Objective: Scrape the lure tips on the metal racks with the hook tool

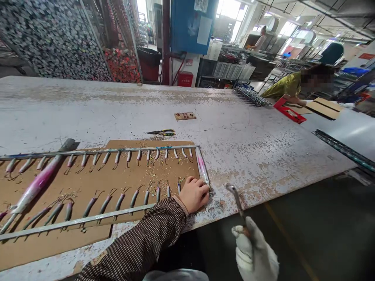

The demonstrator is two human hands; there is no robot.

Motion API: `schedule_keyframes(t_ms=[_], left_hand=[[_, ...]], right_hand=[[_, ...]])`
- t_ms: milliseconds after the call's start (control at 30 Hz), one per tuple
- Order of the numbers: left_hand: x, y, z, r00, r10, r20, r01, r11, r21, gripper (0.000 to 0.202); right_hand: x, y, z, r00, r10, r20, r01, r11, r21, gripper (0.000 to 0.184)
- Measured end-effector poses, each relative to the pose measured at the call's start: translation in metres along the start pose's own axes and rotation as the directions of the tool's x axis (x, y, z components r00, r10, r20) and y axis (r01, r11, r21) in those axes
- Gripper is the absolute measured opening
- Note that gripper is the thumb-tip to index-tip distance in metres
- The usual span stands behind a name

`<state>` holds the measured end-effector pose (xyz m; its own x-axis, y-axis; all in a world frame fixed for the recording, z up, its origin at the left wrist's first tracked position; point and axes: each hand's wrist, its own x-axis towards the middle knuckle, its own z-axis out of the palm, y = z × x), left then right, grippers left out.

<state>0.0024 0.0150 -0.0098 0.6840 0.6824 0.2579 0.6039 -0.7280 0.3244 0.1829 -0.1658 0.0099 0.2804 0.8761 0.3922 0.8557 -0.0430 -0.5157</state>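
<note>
My bare left hand (pixel 193 194) rests as a closed fist on the corner of a metal frame (pixel 202 166), pressing on it near the table's front edge. The frame's long rails (pixel 102 151) carry rows of small grey-and-pink lure-shaped pieces (pixel 118 201) on wire hooks, lying over a brown cardboard sheet (pixel 123 175). My right hand (pixel 254 253), in a white glove, is closed round the handle of a thin metal tool (pixel 236 201) whose bent tip points up toward the frame corner, a little apart from it.
Pliers (pixel 162 132) and a small brown label plate (pixel 185 116) lie farther back on the worn white table (pixel 263 148). A larger pink lure (pixel 38 183) lies at left. Another person (pixel 293 86) works at the far right beside red trays. Racks fill the background.
</note>
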Motion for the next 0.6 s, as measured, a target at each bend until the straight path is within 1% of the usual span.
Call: schedule_keyframes(t_ms=[67,100,133,200,267,367,433,533,600], left_hand=[[0.000,0.000,0.001,1.000,0.001,0.001,-0.001,1.000,-0.001,0.012],[0.000,0.000,0.002,1.000,0.003,0.002,-0.003,1.000,-0.002,0.013],[0.000,0.000,0.002,1.000,0.007,0.004,-0.007,1.000,-0.003,0.013],[0.000,0.000,0.002,1.000,0.008,0.005,-0.008,1.000,-0.002,0.014],[0.000,0.000,0.002,1.000,0.002,0.001,-0.002,1.000,0.001,0.014],[0.000,0.000,0.001,1.000,-0.005,0.000,0.005,1.000,0.001,0.014],[0.000,0.000,0.001,1.000,0.004,0.004,-0.004,1.000,-0.002,0.014],[0.000,0.000,0.002,1.000,0.013,-0.012,-0.013,1.000,-0.001,0.015],[0.000,0.000,0.002,1.000,0.006,-0.026,-0.006,1.000,0.002,0.015]], right_hand=[[0.000,0.002,0.004,0.998,-0.057,0.016,0.057,0.998,-0.018,0.056],[-0.001,0.004,0.005,0.998,-0.066,0.011,0.066,0.998,-0.015,0.054],[-0.002,0.006,0.006,0.998,-0.063,0.007,0.063,0.998,-0.004,0.053],[-0.004,0.010,0.006,0.999,-0.006,-0.040,0.007,0.999,0.038,0.051],[-0.005,0.012,0.004,0.999,0.023,-0.048,-0.020,0.998,0.064,0.051],[-0.004,0.012,0.005,0.999,-0.028,0.017,0.027,0.998,0.057,0.048],[-0.005,0.014,0.006,0.999,-0.035,0.020,0.034,0.997,0.070,0.044],[-0.008,0.017,0.007,0.998,0.022,-0.054,-0.013,0.988,0.151,0.043],[-0.008,0.018,0.007,0.997,0.016,-0.076,-0.004,0.987,0.161,0.044]])
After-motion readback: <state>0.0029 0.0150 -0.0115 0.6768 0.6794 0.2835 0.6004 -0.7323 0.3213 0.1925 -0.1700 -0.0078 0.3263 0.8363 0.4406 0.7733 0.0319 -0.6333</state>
